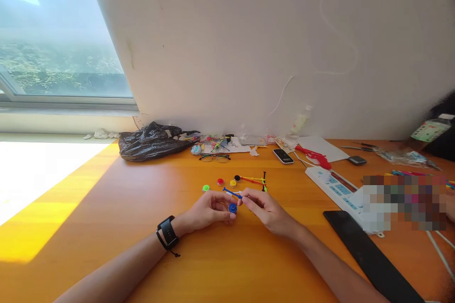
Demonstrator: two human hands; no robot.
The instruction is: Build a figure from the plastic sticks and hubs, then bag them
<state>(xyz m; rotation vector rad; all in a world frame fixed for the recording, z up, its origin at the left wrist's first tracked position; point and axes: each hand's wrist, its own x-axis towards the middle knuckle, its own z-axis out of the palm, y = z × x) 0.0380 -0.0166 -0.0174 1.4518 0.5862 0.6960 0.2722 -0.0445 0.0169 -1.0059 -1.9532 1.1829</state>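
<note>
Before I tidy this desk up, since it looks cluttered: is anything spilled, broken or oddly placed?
Nothing looks spilled or broken. The left hand holds a blue wheel and the right hand a blue stick. Loose wheels lie scattered on the table, and a crumpled black bag sits by the wall.

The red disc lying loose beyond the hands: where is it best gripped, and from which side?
Probably by its rim, pinched from above. The red disc lies flat on the table, apart from the green disc and yellow disc, leaving fingertip room on both sides. Its low, flat shape offers nothing else to hold.
</note>
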